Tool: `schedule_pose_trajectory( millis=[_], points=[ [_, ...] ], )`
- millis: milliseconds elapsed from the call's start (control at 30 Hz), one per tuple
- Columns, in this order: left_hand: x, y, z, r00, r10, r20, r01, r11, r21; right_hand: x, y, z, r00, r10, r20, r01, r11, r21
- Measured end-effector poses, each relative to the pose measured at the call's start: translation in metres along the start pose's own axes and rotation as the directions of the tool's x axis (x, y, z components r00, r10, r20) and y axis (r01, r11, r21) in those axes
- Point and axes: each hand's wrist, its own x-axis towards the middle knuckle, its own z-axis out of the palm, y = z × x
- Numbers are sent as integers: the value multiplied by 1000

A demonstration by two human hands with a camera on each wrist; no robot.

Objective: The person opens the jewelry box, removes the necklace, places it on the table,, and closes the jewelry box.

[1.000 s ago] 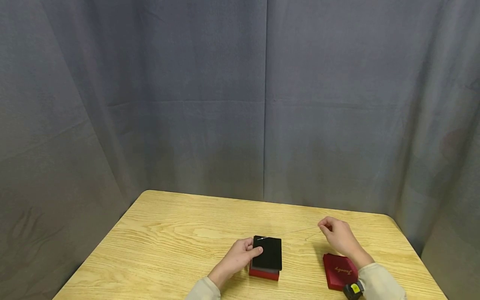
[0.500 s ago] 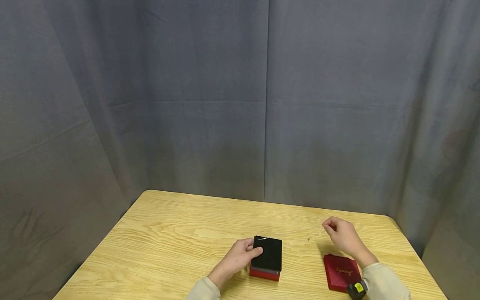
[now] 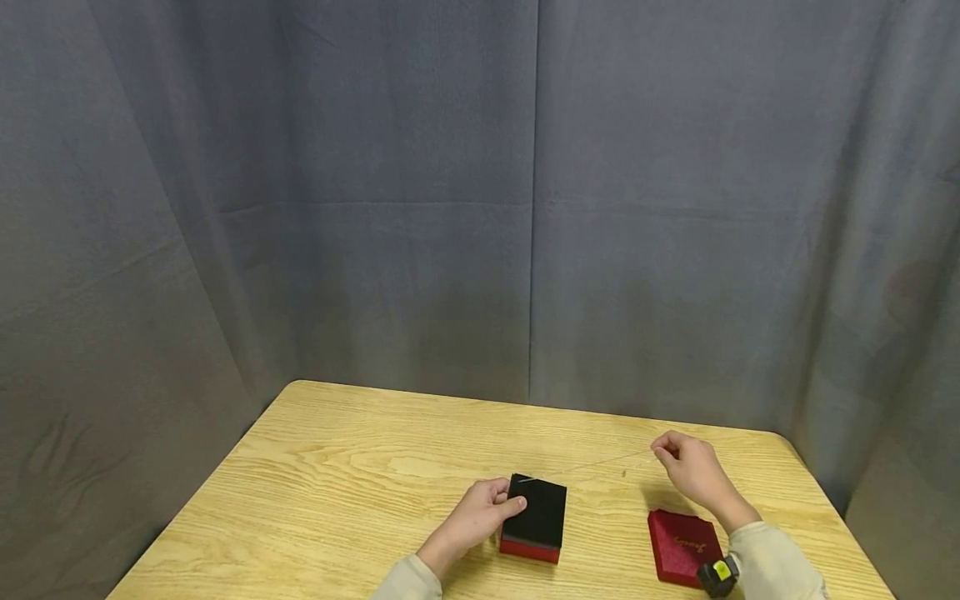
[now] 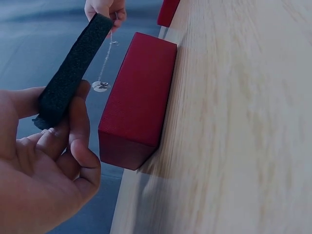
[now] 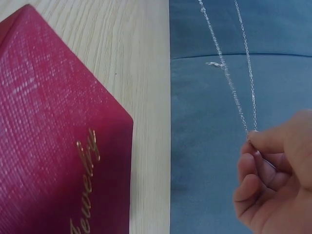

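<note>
My left hand [image 3: 480, 510] grips a black foam pad [image 3: 542, 515] by its left side, thumb on top. Beneath the pad is a red box base [image 3: 529, 550]; in the left wrist view the pad is lifted off this base [image 4: 139, 87] and tilted. A fine chain necklace [image 5: 229, 84] runs from the pad's far edge to my right hand [image 3: 690, 471], whose thumb and fingertips pinch it. The left wrist view shows a round silver pendant [image 4: 101, 86] hanging between pad and base. A red lid [image 3: 682, 542] with gold "Jewelry" lettering lies below my right hand.
The wooden table [image 3: 360, 475] has its far edge close to a grey curtain [image 3: 412, 292]. The black wrist camera [image 3: 717, 577] on my right wrist overlaps the lid's near corner in the head view.
My right hand has moved slightly to the right with the chain, drawing it out from the pad. The pad has turned a little, while my left hand stays nearly in place.
</note>
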Motion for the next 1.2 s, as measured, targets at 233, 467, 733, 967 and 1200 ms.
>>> schedule_pose_trajectory(
  millis=[233, 467, 733, 967, 1200],
  points=[
    [0, -1, 0, 1000, 11, 1, -11, 1000, -2, 3, 3, -1, 1000, 6, -1, -6, 1000, -10],
    [0, 1, 2, 1000, 12, 23, -12, 1000, -11, 5, 7, -1, 1000, 14, -17, -14, 1000, -6],
    [0, 0, 5, 999, 10, 39, -10, 1000, -16, 8, 11, 0, 999, 18, -42, -18, 1000, -10],
    [-1, 3, 7, 1000, 9, 21, -9, 1000, -1, 7, 10, 0, 998, 33, -51, -33, 999, -3],
    [-2, 4, 7, 1000, 17, 20, -17, 999, 28, 7, 11, -1, 996, 55, -63, -56, 998, -8]
  ],
)
